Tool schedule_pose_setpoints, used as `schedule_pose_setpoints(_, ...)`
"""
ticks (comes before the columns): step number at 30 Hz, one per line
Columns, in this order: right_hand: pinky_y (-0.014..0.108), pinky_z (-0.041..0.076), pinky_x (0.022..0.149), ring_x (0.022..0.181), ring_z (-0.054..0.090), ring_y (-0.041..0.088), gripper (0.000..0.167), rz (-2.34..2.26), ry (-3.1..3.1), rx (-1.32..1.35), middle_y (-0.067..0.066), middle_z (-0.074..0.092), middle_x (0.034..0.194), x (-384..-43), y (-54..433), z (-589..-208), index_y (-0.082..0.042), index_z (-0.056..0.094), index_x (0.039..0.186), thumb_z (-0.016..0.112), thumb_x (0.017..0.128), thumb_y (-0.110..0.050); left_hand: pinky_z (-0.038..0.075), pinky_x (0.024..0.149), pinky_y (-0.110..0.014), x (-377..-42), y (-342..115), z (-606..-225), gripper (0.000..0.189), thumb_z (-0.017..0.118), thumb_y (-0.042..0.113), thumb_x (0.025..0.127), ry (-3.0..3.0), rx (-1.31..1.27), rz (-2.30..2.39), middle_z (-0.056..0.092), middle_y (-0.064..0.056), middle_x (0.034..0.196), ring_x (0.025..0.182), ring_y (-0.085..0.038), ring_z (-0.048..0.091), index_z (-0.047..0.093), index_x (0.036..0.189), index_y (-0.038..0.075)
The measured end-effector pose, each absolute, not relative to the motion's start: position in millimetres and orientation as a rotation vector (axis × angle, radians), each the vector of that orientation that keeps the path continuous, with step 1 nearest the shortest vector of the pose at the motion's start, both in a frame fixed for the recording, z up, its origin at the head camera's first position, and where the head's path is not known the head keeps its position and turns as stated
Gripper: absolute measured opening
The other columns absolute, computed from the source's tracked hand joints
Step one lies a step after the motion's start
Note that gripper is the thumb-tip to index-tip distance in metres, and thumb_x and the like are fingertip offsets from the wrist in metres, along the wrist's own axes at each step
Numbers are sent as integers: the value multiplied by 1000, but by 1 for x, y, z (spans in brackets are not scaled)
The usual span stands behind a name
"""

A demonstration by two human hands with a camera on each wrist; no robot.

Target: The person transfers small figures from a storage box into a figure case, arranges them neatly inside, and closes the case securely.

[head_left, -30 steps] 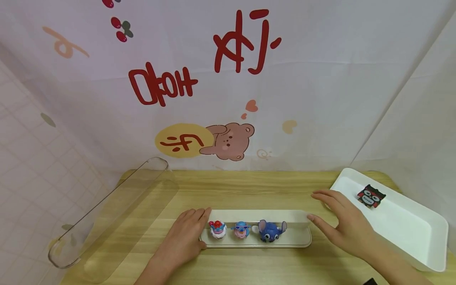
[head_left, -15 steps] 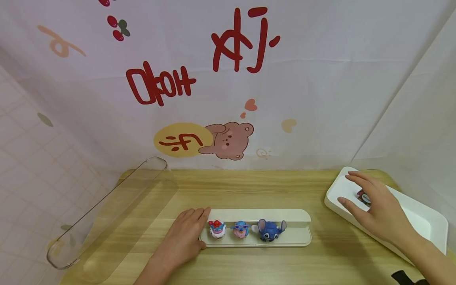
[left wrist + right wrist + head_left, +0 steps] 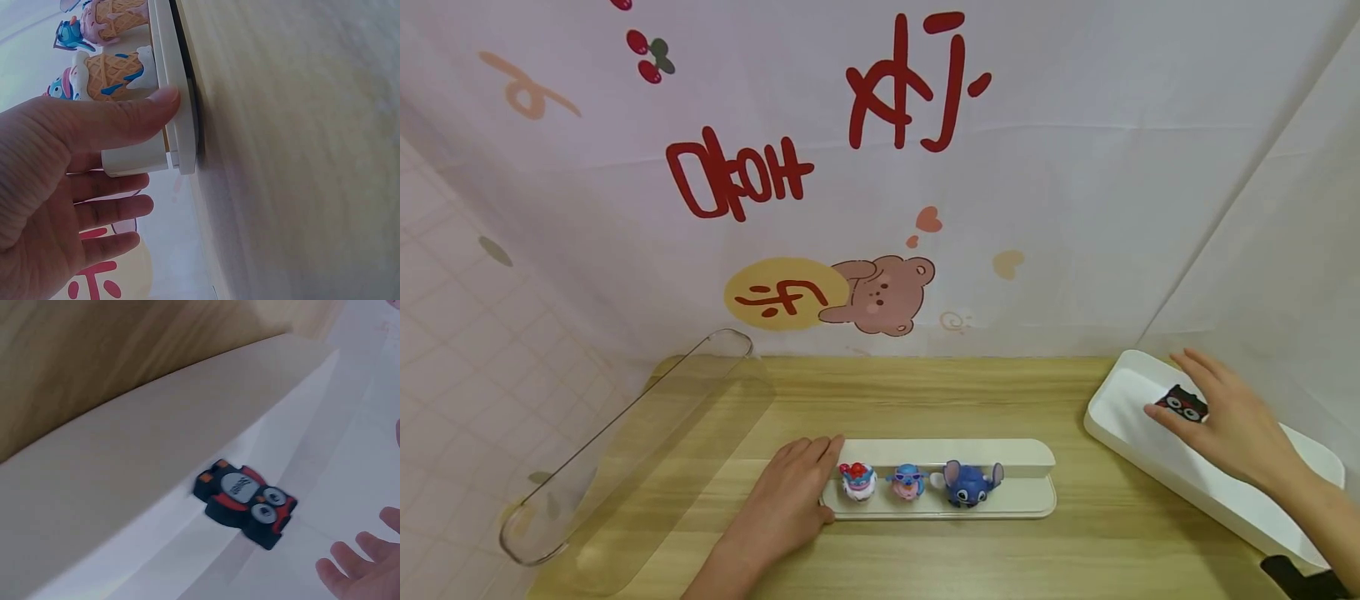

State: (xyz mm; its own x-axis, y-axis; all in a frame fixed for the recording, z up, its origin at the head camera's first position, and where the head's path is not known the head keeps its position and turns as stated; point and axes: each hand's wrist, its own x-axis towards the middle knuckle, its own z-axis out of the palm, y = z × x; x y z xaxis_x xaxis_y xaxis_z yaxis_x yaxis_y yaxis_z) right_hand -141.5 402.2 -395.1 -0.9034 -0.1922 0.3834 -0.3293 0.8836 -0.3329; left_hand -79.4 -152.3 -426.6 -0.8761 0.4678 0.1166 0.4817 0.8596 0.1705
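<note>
My left hand [image 3: 786,496] grips the left end of a cream two-step display stand [image 3: 1000,452], thumb on the front edge and fingers behind, as the left wrist view also shows. On the stand's lower step are three small figurines: a white-and-blue one with a red top [image 3: 857,483], a pink-and-blue one with sunglasses [image 3: 907,482] and a blue big-eared one [image 3: 968,485]. The first two have waffle cones in the left wrist view. My right hand [image 3: 1236,425] hovers over a white tray [image 3: 1210,492], fingers spread, close to a black-and-red owl figure [image 3: 244,500] lying inside.
A long clear plastic cover [image 3: 647,467] lies slantwise at the left of the wooden table [image 3: 925,567]. A printed white cloth [image 3: 1060,208] stands behind the table and along its sides. A black strap [image 3: 1296,575] shows near the right wrist.
My right hand has moved right, from beside the stand's right end to above the tray and the owl figure. My left hand keeps its hold on the stand.
</note>
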Motion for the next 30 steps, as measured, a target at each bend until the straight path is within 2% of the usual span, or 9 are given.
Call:
schedule_pose_setpoints(5,74,42,80,117,49,62,74,470,-2809,347,35,43,146,-147,416,-405,6,54,139,86,86,-33,47,110,-51,-80,-153,-427,91,99,19,67,-2955,-763,-295,64,-14,133,119,-32,59,57,144,-4)
schedule_pose_setpoints(7,72,45,74,110,52,63,75,433,-2871,313,36,42,144,-150,421,-408,10,53,138,84,88,-38,47,110,-51,-80,-153,-428,91,99,19,67,-2953,-763,-293,64,-14,133,119,-32,59,57,144,-4)
schedule_pose_setpoints(9,64,49,68,101,57,59,75,415,-2918,269,36,44,141,-152,425,-410,10,54,136,83,89,-42,47,110,-51,-80,-153,-428,91,100,19,67,-2951,-763,-294,64,-14,133,119,-32,59,57,144,-4)
schedule_pose_setpoints(13,47,48,61,87,63,49,73,412,-2971,214,37,52,129,-154,433,-413,10,56,131,83,89,-42,47,111,-51,-80,-153,-427,91,99,19,67,-2952,-763,-297,64,-14,134,119,-31,59,57,144,-4)
schedule_pose_setpoints(15,44,47,59,83,64,46,71,411,-2979,205,37,57,122,-155,436,-414,10,58,128,84,88,-41,47,111,-51,-80,-153,-427,91,99,19,67,-2955,-764,-299,64,-14,134,119,-32,59,57,145,-4)
schedule_pose_setpoints(17,53,51,61,87,64,53,70,389,-2994,204,40,59,121,-157,440,-417,11,58,129,85,88,-38,47,111,-51,-80,-153,-427,91,99,19,67,-2956,-765,-300,64,-14,134,119,-32,59,57,145,-4)
schedule_pose_setpoints(22,61,52,60,84,66,53,54,357,-2980,267,40,64,115,-160,448,-422,11,59,126,84,87,-17,47,110,-51,-80,-153,-427,91,99,18,67,-2953,-769,-300,64,-14,133,119,-32,59,57,144,-4)
schedule_pose_setpoints(26,46,49,52,70,65,33,43,336,-2918,333,33,69,103,-162,450,-424,8,63,120,81,84,-5,47,110,-51,-80,-153,-428,91,99,18,67,-2953,-767,-300,64,-14,132,119,-32,59,57,144,-4)
schedule_pose_setpoints(30,37,44,51,69,63,26,38,339,-2919,324,31,70,102,-162,449,-424,8,64,120,79,86,-4,47,110,-51,-80,-153,-428,91,99,18,67,-2955,-765,-305,64,-14,133,120,-32,59,57,144,-4)
